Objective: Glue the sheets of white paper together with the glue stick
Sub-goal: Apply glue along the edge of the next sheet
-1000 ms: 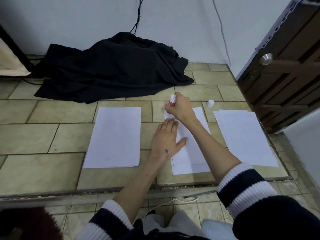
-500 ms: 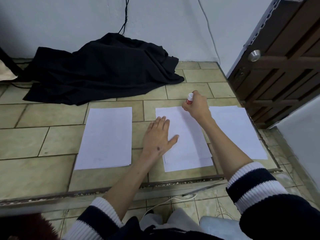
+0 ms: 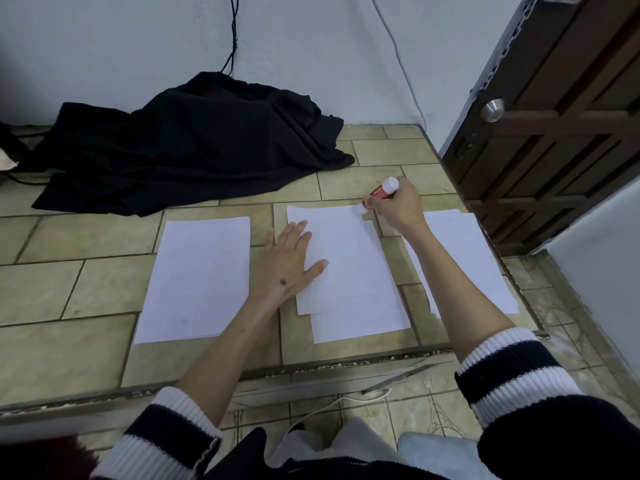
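Beige tiled floor [image 3: 86,244] below a pale wall, and the right hand [image 3: 398,209], fingers wrapped round the red glue stick [image 3: 381,192], has swept across from the far left corner to the far right corner of the middle white paper sheet [image 3: 349,265], centre frame. That top edge now looks coated. Left hand [image 3: 287,261] presses flat, fingers straight, pinning the sheet's left side.

From my feed, the right hand [image 3: 398,206] hides most of the glue stick [image 3: 382,192]. The right paper stack [image 3: 464,258] sits partly behind the forearm. The door [image 3: 568,116] is cropped at 3 o'clock.
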